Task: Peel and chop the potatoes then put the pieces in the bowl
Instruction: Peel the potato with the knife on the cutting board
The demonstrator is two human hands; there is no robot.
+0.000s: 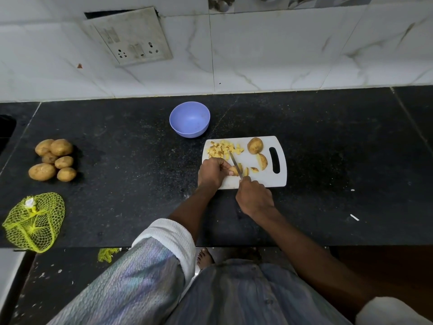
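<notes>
Black counter [117,141]: left hand [210,171] half-hides potato piece [233,170] under knife [235,164].

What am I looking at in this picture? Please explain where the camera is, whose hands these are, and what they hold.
There is no robot here. A person wears the camera on the head, so you look down at the person's own arms. The left hand holds a potato piece on the white cutting board. The right hand grips a knife and cuts it. Chopped pieces lie on the board. The purple bowl behind it looks empty. Whole potatoes and a yellow net bag lie on the black counter.
</notes>
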